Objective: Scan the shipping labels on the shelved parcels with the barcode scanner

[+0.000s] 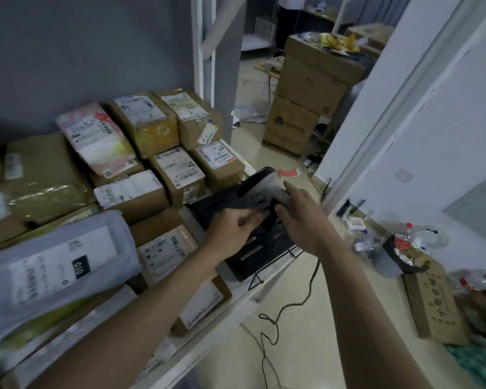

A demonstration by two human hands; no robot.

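Observation:
A grey and black barcode scanner lies over a black device at the right end of the white shelf. My left hand grips a dark part at the scanner's base. My right hand wraps around the scanner's grey handle, index finger stretched along it. A black cable hangs from the scanner toward the floor. Several labelled parcels fill the shelf: brown boxes, a pink-white bag and a grey poly mailer with a white label.
Stacked cardboard boxes stand on the floor beyond the shelf. A white wall runs along the right. Below it sit bottles, a bin and a flat carton. The shelf's white upright rises behind the parcels.

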